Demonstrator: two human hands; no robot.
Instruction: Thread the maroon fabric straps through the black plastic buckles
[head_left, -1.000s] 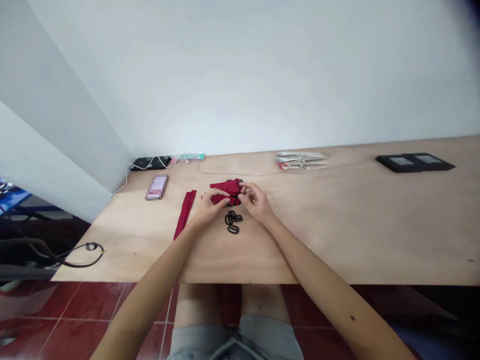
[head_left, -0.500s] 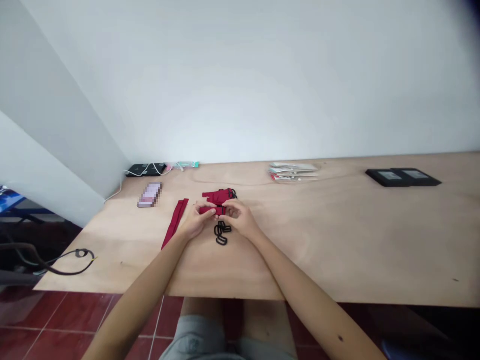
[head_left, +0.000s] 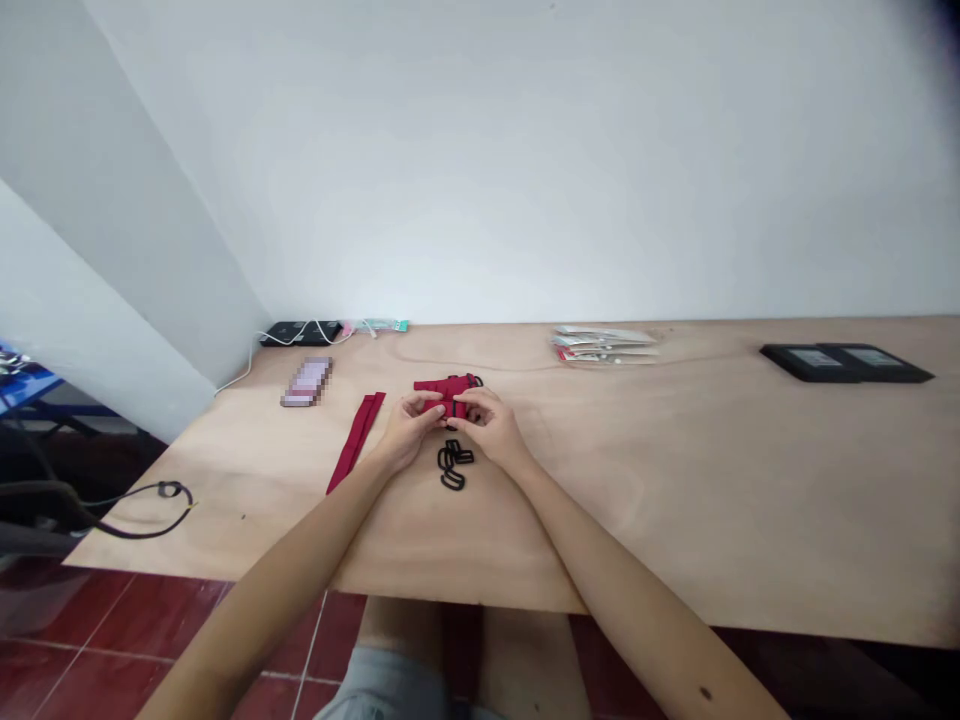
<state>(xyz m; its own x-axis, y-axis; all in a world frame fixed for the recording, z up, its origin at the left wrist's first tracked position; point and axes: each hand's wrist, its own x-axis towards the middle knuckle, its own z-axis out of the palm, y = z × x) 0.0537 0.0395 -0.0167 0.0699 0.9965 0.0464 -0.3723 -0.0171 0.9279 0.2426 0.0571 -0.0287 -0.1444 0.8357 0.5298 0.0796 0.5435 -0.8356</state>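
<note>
Between both hands is a red strap (head_left: 435,406) with a black buckle (head_left: 454,408) on it. My left hand (head_left: 407,430) pinches the strap's left part. My right hand (head_left: 491,425) grips its right end, thumb and fingers closed by the buckle. Just behind the hands lies a bundle of red straps (head_left: 442,385) with black buckles at its right end. Several loose black buckles (head_left: 452,465) rest on the wood in front of the hands. Left of my left hand lie long red strips (head_left: 356,440).
The wooden table (head_left: 675,500) meets a white wall. A phone (head_left: 307,382) and black boxes with a white cable (head_left: 300,333) are at the left. Plastic packets (head_left: 604,345) stand at the back, two black cases (head_left: 847,362) at the right. A dark cable (head_left: 142,530) loops over the left edge.
The whole view has shifted slightly. Both hands stay on the red strap, and the fingers of my right hand have closed nearer to the buckle.
</note>
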